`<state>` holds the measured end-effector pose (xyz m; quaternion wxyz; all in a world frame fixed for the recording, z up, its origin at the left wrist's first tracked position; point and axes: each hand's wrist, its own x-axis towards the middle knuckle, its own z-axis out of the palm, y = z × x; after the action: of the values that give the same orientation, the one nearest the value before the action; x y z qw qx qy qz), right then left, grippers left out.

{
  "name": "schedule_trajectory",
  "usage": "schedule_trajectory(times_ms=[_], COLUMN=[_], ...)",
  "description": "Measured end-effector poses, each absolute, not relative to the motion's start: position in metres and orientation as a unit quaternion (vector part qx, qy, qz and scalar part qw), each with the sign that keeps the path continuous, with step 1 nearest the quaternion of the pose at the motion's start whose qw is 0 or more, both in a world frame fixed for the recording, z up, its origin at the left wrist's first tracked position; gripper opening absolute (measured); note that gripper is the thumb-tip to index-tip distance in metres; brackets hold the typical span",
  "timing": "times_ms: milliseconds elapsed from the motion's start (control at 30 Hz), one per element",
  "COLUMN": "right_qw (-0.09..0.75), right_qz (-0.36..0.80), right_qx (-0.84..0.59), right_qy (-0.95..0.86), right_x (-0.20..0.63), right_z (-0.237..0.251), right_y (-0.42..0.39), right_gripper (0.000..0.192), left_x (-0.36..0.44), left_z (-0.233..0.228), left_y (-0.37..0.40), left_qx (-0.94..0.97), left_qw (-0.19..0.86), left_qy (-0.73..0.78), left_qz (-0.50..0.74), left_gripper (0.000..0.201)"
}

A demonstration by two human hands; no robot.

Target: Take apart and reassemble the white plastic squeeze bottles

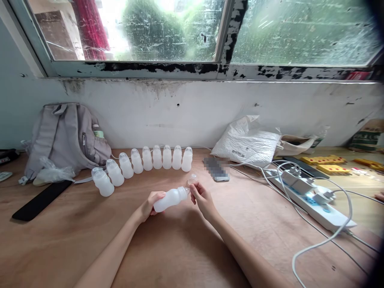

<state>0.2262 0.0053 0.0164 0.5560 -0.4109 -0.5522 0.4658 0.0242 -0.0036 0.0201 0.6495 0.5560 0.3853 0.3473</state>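
Observation:
A frosted white baby bottle (169, 201) lies tilted in my left hand (150, 203), whose fingers wrap round its lower body. Its neck points right, with a clear nipple at the tip. At that end my right hand (203, 198) pinches a small clear cap (191, 182), close to the nipple. A small clear disc (193, 176) shows just beyond the fingers. Behind my hands, several similar bottles with clear caps stand in a curved row, from a left-end bottle (103, 183) to a right-end bottle (187, 160).
A grey backpack (60, 136) rests at the left by a black strip (42, 202). Beyond my right hand lie a phone (220, 174) and a white plastic bag (247, 142). A power strip (318, 210) with plugs and loose cables occupies the right, near yellow pieces (333, 170).

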Motion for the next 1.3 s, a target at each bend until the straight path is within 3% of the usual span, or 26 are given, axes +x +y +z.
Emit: schedule_trajectory(times_ms=[267,400,600,767,867,967,1133,1233,1300], right_qw=[0.589,0.6,0.483,0.425,0.454,0.464,0.434,0.488,0.554], right_qz=[0.429,0.344,0.198,0.173,0.199,0.302,0.438,0.465,0.425], right_qx=[-0.409,-0.454,-0.489,-0.463,-0.438,-0.383,-0.358,-0.373,-0.39], right_qy=[-0.549,-0.563,-0.699,-0.758,-0.75,-0.739,-0.702,-0.638,-0.6], right_x=[0.231,0.233,0.212,0.186,0.178,0.171,0.16,0.169,0.187], right_z=[0.016,0.008,0.0,0.012,0.03,0.048,0.059,0.063,0.071], right_y=[0.01,0.014,0.035,0.059,0.063,0.057,0.047,0.055,0.064], right_gripper=[0.02,0.018,0.009,0.007,0.021,0.039,0.035,0.043,0.046], left_x=[0.014,0.011,0.011,0.01,0.011,0.013,0.022,0.024,0.023], left_z=[0.021,0.018,0.021,0.018,0.017,0.018,0.016,0.013,0.013], left_y=[0.002,0.007,0.012,0.013,0.013,0.013,0.01,0.01,0.011], left_qx=[0.479,0.423,0.356,0.359,0.36,0.377,0.399,0.379,0.363], left_qw=[0.716,0.705,0.676,0.654,0.634,0.612,0.624,0.642,0.641], left_qy=[0.385,0.377,0.368,0.361,0.362,0.361,0.347,0.352,0.368], left_qz=[0.332,0.426,0.531,0.559,0.58,0.595,0.575,0.567,0.567], left_gripper=[0.034,0.035,0.034,0.036,0.039,0.039,0.039,0.046,0.047])
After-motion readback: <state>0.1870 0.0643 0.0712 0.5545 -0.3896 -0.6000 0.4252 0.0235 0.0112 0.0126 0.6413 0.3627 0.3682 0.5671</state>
